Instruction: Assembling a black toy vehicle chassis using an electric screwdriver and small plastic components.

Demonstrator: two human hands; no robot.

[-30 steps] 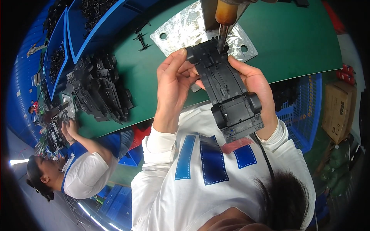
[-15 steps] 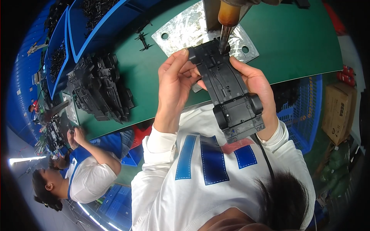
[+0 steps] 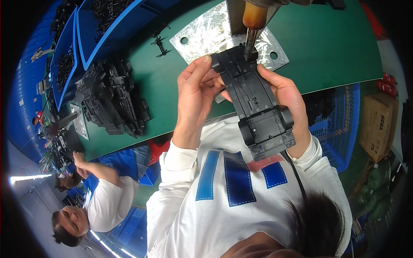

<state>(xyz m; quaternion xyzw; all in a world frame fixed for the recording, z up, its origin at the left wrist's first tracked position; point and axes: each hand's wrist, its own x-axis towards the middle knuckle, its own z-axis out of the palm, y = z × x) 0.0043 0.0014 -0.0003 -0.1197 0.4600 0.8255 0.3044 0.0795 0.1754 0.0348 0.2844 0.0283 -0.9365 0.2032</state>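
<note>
A black plastic toy-car chassis [image 3: 254,98] lies tilted between my two hands, its long flat side facing me. My left hand [image 3: 195,88] pinches its far left corner between thumb and fingers. Along the right edge, my right hand [image 3: 290,101] grips the chassis with the thumb near the far end; its other fingers are mostly hidden beneath. The metal tip of a mounted screwdriver [image 3: 250,41], with an amber collar, comes down onto the far end of the chassis. Behind it stands a scuffed metal base plate [image 3: 202,34] with round holes.
Stacked black chassis [image 3: 112,101] lie on the green table [image 3: 335,47] at left, near a small black part [image 3: 160,46]. Blue bins [image 3: 101,38] of black parts stand far left. A co-worker [image 3: 109,195] sits at left. A blue crate [image 3: 344,124] and a cardboard box [image 3: 378,124] are at right.
My hands and the chassis have barely moved, with the chassis still under the screwdriver tip. The co-worker at left has leaned and turned the head, and their arm has shifted.
</note>
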